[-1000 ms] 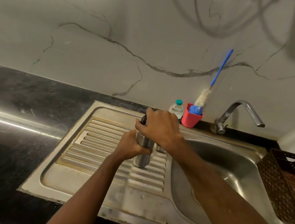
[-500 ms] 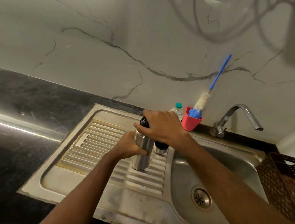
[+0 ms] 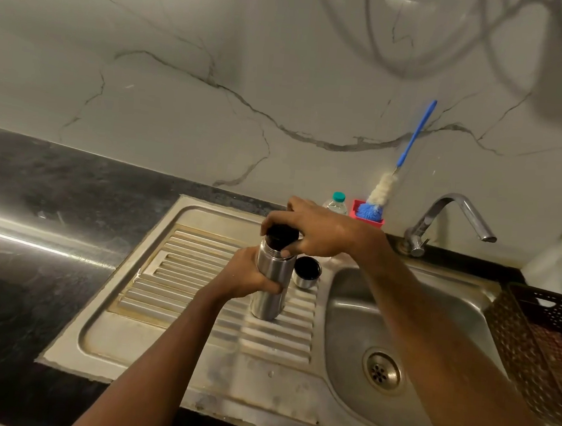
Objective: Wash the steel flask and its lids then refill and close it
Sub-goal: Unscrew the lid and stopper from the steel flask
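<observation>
Flask: stood upright on draining board, left hand wrapped round its body, apparently steadying it. Right hand curled over black stopper at its mouth, likely for turning. Cap: upturned just beside. Brush: against wall.

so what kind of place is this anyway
Most likely a home kitchen: a steel sink with a ribbed drainboard is set into a dark stone counter, with a tap and a bottle brush by the wall.
</observation>
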